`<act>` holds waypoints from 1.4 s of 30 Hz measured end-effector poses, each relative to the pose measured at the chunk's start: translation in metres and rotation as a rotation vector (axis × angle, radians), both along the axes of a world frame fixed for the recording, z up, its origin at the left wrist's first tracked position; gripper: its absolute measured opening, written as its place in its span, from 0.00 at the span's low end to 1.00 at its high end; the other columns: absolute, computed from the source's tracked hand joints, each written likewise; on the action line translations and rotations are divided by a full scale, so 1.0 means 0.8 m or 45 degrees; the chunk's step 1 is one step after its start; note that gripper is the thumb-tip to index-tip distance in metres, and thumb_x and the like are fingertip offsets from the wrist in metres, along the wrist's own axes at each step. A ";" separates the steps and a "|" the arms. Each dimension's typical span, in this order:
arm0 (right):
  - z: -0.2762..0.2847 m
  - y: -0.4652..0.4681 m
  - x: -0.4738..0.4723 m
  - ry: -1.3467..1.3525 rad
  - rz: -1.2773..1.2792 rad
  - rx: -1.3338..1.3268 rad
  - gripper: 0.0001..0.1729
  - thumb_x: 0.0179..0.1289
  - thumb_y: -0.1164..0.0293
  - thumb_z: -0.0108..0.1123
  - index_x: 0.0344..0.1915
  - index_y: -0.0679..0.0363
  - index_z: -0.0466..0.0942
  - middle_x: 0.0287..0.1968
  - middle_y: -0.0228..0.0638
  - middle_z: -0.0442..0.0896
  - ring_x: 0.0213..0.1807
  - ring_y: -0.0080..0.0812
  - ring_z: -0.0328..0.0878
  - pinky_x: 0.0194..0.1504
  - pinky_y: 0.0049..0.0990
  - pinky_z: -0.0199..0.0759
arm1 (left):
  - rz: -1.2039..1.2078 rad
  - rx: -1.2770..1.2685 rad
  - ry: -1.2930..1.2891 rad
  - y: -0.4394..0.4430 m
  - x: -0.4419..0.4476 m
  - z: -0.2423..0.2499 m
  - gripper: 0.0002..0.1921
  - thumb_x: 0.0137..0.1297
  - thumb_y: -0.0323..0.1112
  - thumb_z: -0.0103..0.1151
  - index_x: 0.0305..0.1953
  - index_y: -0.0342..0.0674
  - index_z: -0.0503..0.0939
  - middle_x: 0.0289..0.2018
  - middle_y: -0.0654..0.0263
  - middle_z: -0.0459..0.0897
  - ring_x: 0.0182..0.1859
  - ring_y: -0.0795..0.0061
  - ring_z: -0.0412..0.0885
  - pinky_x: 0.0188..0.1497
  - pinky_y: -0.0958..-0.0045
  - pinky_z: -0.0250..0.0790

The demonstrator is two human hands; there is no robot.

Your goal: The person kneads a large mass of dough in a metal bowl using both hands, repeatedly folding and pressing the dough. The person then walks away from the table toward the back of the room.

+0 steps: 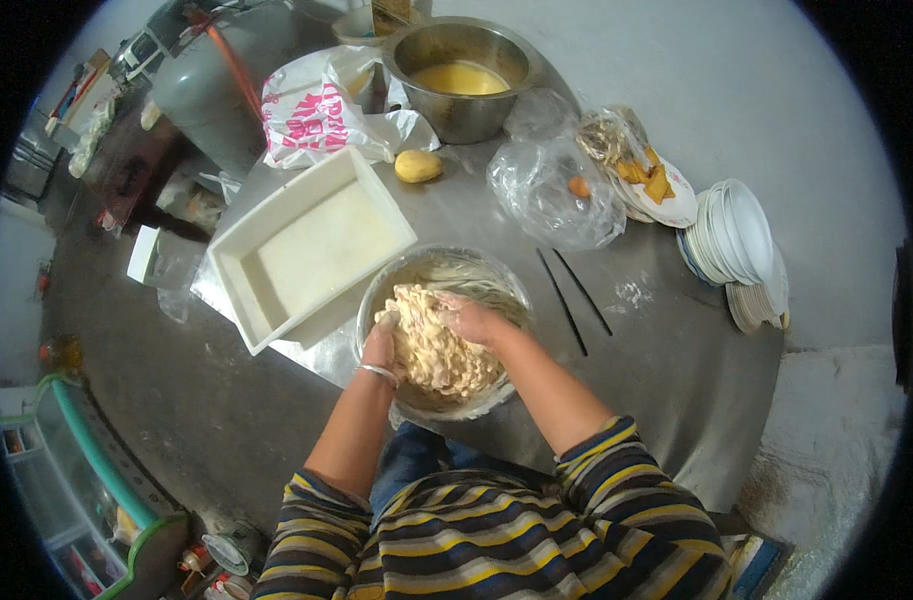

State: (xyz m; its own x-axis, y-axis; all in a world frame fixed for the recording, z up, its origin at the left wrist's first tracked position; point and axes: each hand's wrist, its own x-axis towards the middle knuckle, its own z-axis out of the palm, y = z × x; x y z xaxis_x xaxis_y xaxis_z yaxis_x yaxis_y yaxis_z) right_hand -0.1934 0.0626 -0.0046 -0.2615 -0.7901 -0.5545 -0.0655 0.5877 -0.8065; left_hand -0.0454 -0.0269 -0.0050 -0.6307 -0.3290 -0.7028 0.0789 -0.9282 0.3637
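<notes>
A round metal basin (518,289) stands near the table's front edge, its inner wall smeared with pale dough or batter. In it lies a lumpy, pale yellow dough mixture (449,360). My left hand (381,343), with a silver bangle at the wrist, grips the mixture at its left side. From the right, my right hand (471,319) presses into the upper part of the same mixture, its fingertips partly hidden in it. Two black chopsticks (573,300) lie apart on the table, right of the basin.
Left of the basin stands a white rectangular tray (235,289). Behind are a peeled yellow tuber or fruit (418,166), a printed plastic bag (306,120) and a deep steel pot (460,116) with yellow contents. Clear plastic bags (554,187) and stacked white bowls (734,232) stand to the right.
</notes>
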 end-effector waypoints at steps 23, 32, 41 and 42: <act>-0.002 0.036 0.039 0.836 0.764 0.657 0.28 0.65 0.63 0.36 0.66 0.50 0.60 0.73 0.40 0.42 0.74 0.41 0.35 0.70 0.48 0.21 | -1.125 -1.878 -0.594 -0.002 0.032 -0.082 0.26 0.61 0.40 0.54 0.61 0.47 0.65 0.60 0.47 0.64 0.64 0.51 0.60 0.69 0.65 0.45; 0.060 0.032 0.040 0.972 0.534 0.426 0.25 0.60 0.75 0.44 0.57 0.43 0.70 0.60 0.42 0.69 0.62 0.43 0.65 0.60 0.38 0.63 | -1.040 -1.623 -0.427 0.052 0.052 -0.070 0.23 0.61 0.41 0.55 0.57 0.40 0.71 0.56 0.46 0.70 0.59 0.57 0.69 0.62 0.61 0.59; 0.000 -0.056 0.040 1.238 1.034 0.460 0.36 0.60 0.80 0.43 0.67 0.38 0.56 0.69 0.40 0.55 0.68 0.39 0.56 0.68 0.35 0.52 | -1.174 -1.601 -0.274 0.059 0.050 -0.016 0.21 0.65 0.50 0.44 0.53 0.46 0.75 0.58 0.59 0.70 0.63 0.51 0.60 0.69 0.62 0.44; 0.006 -0.045 0.032 0.993 0.802 0.424 0.34 0.60 0.79 0.45 0.66 0.41 0.59 0.68 0.39 0.58 0.68 0.38 0.58 0.68 0.33 0.51 | -1.249 -1.776 -0.347 0.058 0.051 -0.011 0.21 0.65 0.50 0.45 0.52 0.47 0.76 0.57 0.60 0.71 0.64 0.51 0.59 0.70 0.61 0.43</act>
State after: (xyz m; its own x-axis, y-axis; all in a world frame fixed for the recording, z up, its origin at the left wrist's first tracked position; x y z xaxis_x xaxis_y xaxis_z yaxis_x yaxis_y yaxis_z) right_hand -0.1677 0.0263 0.0004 -0.2341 -0.7461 -0.6233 -0.8666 0.4507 -0.2140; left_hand -0.0048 0.0191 -0.0136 -0.8735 -0.3309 -0.3571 -0.4743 0.4126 0.7777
